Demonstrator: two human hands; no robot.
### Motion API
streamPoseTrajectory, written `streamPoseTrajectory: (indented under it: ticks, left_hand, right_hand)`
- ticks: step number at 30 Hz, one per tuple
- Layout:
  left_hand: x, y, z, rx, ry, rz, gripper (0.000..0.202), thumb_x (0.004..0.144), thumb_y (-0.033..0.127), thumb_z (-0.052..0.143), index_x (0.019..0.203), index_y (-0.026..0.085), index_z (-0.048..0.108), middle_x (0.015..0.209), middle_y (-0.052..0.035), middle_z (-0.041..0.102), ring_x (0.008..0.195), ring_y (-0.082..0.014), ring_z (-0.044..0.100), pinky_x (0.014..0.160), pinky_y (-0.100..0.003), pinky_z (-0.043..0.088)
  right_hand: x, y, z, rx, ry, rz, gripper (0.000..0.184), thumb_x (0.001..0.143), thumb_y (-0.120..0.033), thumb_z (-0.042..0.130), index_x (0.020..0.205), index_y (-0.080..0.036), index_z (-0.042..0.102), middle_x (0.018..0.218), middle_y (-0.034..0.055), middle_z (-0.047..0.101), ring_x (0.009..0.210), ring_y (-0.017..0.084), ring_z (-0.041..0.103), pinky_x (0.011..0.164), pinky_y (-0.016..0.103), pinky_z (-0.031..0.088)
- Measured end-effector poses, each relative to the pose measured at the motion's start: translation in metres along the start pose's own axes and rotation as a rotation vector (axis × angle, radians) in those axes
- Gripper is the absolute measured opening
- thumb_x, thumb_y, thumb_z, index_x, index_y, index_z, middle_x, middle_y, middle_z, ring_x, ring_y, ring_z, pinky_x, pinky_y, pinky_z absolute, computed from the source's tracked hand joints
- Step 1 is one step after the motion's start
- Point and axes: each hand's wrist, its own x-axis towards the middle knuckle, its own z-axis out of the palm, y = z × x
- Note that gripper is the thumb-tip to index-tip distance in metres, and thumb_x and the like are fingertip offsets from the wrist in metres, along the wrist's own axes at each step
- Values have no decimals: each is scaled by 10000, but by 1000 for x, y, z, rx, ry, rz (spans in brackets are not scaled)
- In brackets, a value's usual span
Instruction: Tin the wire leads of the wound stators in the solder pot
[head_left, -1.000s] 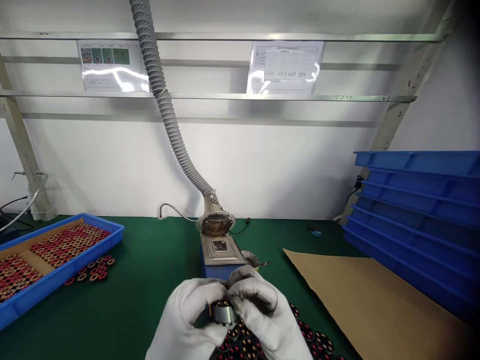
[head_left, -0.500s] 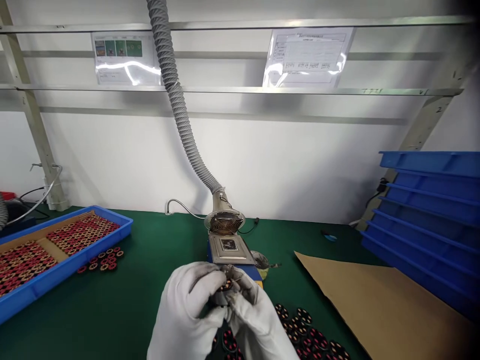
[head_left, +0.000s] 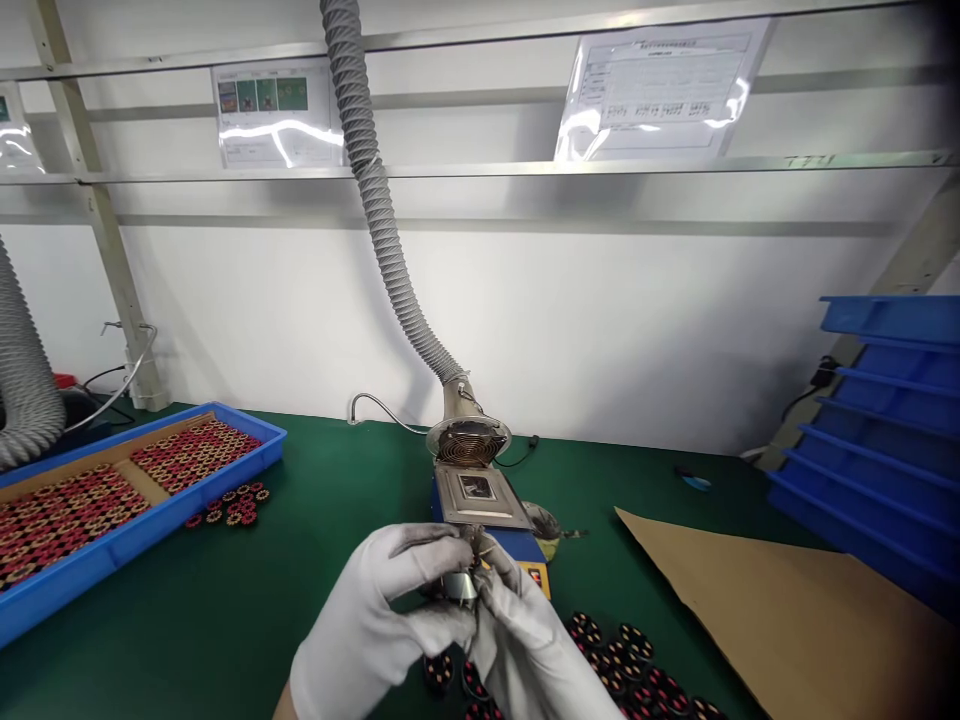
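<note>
Both my hands wear white gloves with dark-smudged fingertips and meet at the lower middle of the view. My left hand (head_left: 397, 600) pinches a small round part (head_left: 459, 587) with a shiny silvery side. My right hand (head_left: 517, 610) closes on the same part from the other side, its fingertips at the upper edge. White fabric hangs below the right fingers; whether it is a cloth or loose glove I cannot tell. Under and right of the hands lie several black discs (head_left: 634, 640) with red or tan marks. Just beyond stands a small heating device with a metal plate (head_left: 480, 497).
A grey duct (head_left: 390, 240) ends in a round hood (head_left: 469, 440) above the plate. At left, a blue tray (head_left: 255, 462) holds rows of red and tan discs, with loose ones (head_left: 232, 505) beside it. Brown cardboard (head_left: 765, 610) and stacked blue trays (head_left: 877, 450) occupy the right.
The view has swung a little left, shifting the scene rightward. Between my fingers the part has turned, now showing its shiny side. Both hands keep their hold.
</note>
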Motion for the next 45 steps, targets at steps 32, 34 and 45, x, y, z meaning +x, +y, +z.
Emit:
streamPoseTrajectory:
  ticks: [32, 34, 45]
  left_hand:
    - [-3, 5, -6, -191, -15, -240, 405, 632, 87, 737, 993, 263, 682, 1049, -51, 665, 939, -193, 629, 816, -255, 528]
    - [-2, 1, -4, -234, -7, -203, 328, 657, 144, 741, 965, 245, 697, 1029, -67, 677, 928, -206, 636, 817, -276, 535]
    - [0, 2, -4, -344, 370, -359, 165, 670, 187, 729, 830, 223, 728, 928, -40, 716, 859, -180, 665, 752, -176, 538]
  right_hand:
    - [-10, 8, 18, 166, 68, 75, 341, 597, -335, 819, 888, -207, 697, 820, 42, 700, 693, 152, 647, 703, 290, 536]
    - [-16, 5, 28, 174, 77, 88, 337, 611, -308, 815, 905, -207, 686, 791, 26, 693, 655, 130, 637, 666, 261, 532]
    - [-9, 6, 20, 88, 67, -7, 369, 559, -241, 843, 882, -187, 673, 768, 37, 689, 648, 165, 645, 681, 342, 544]
